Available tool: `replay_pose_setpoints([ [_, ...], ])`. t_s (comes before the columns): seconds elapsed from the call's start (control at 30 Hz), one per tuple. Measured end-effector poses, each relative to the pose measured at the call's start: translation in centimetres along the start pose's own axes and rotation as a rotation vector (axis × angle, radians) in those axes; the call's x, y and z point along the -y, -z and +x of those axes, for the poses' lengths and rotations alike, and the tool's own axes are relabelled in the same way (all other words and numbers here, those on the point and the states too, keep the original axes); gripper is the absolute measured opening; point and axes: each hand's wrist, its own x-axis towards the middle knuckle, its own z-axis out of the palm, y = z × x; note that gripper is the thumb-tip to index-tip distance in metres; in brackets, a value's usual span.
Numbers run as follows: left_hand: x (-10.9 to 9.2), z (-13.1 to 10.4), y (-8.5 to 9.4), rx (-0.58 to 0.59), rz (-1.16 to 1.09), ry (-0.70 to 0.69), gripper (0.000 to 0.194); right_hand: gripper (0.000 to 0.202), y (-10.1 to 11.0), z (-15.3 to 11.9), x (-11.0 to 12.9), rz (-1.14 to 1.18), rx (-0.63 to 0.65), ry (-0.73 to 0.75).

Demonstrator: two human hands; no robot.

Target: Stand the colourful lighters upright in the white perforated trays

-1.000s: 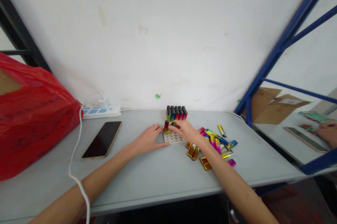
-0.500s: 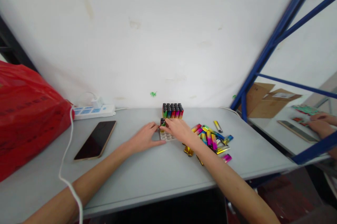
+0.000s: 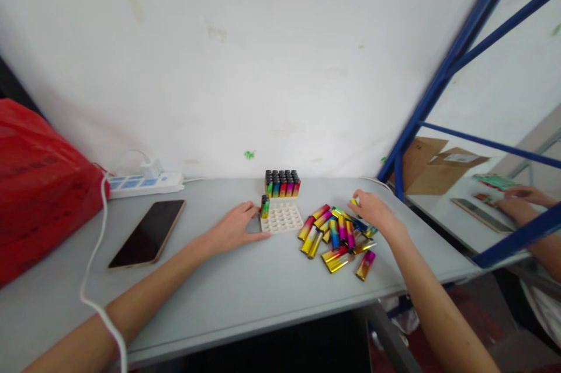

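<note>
A white tray (image 3: 283,218) with rows of round-edged slots lies on the table. Two green lighters (image 3: 265,207) or so stand at its left back corner. Behind it, a block of upright lighters (image 3: 283,185) with black tops fills its own rows. My left hand (image 3: 239,225) rests at the tray's left side, thumb and fingers spread around its edge. At the right, my right hand (image 3: 372,212) has its fingertips on a yellow lighter (image 3: 354,202) at the back of a loose pile of colourful lighters (image 3: 335,234).
A phone (image 3: 148,234) lies left, near a power strip (image 3: 146,183), a white cable (image 3: 90,279) and a red bag (image 3: 44,192). Beyond the blue frame (image 3: 423,110) are a cardboard box (image 3: 433,168) and another person's hands (image 3: 521,200).
My right hand has moved from the tray to the right, over to the far side of the pile. The tray is now uncovered. My left hand remains at the tray. The view has shifted slightly.
</note>
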Motion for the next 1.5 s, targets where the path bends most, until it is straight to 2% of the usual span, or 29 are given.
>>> replay_pose_setpoints([
  [0.1, 0.0, 0.0, 0.0, 0.007, 0.001, 0.012, 0.06, 0.037, -1.8, -0.5, -2.5, -0.073, 0.075, -0.13],
  [0.2, 0.0, 0.0, 0.0, 0.003, 0.004, 0.01, 0.058, 0.025, -2.3, -0.1, -3.2, -0.054, 0.11, -0.093],
  [0.33, 0.1, 0.0, 0.0, -0.01, 0.002, 0.002, 0.056, 0.021, -1.0, 1.5, -2.0, 0.109, -0.104, 0.084],
  [0.4, 0.1, 0.0, 0.0, -0.011, -0.001, -0.003, 0.055, 0.023, -0.1, 2.3, -0.1, 0.257, -0.199, 0.154],
  [0.47, 0.1, -0.1, 0.0, -0.012, 0.001, -0.007, 0.056, 0.027, 0.7, 2.8, 2.5, 0.502, -0.22, 0.235],
  [0.63, 0.1, -0.1, 0.0, -0.004, 0.007, 0.001, 0.057, 0.041, 2.1, 2.7, 10.4, 1.334, -0.09, 0.361],
  [0.7, 0.1, -0.1, 0.0, -0.006, 0.008, 0.002, 0.057, 0.043, 2.3, 2.4, 13.1, 1.558, 0.006, 0.374],
  [0.77, 0.1, -0.1, 0.0, -0.01, 0.01, -0.004, 0.057, 0.046, 2.1, 2.0, 15.3, 1.673, 0.08, 0.389],
  [0.87, 0.1, -0.2, 0.0, -0.013, 0.011, -0.009, 0.056, 0.048, 1.1, 1.4, 17.6, 1.748, 0.135, 0.395],
  [0.93, 0.1, -0.2, 0.0, -0.017, 0.01, -0.01, 0.056, 0.049, 0.4, 1.0, 18.4, 1.769, 0.149, 0.388],
  [1.07, 0.2, -0.2, -0.1, -0.015, 0.009, -0.011, 0.055, 0.049, -0.4, 0.4, 18.5, 1.781, 0.209, 0.371],
  [1.23, 0.4, -0.2, -0.2, -0.01, 0.007, 0.0, 0.055, 0.049, -0.2, 0.2, 18.4, 1.824, 0.31, 0.365],
  [1.4, 0.2, -0.2, -0.1, -0.01, 0.005, 0.011, 0.055, 0.064, -0.3, 0.4, 18.8, 1.728, 0.388, 0.217],
  [1.5, 0.0, -0.1, 0.1, -0.018, -0.006, 0.012, 0.055, 0.062, -0.4, 0.5, 19.0, 1.641, 0.335, 0.114],
])
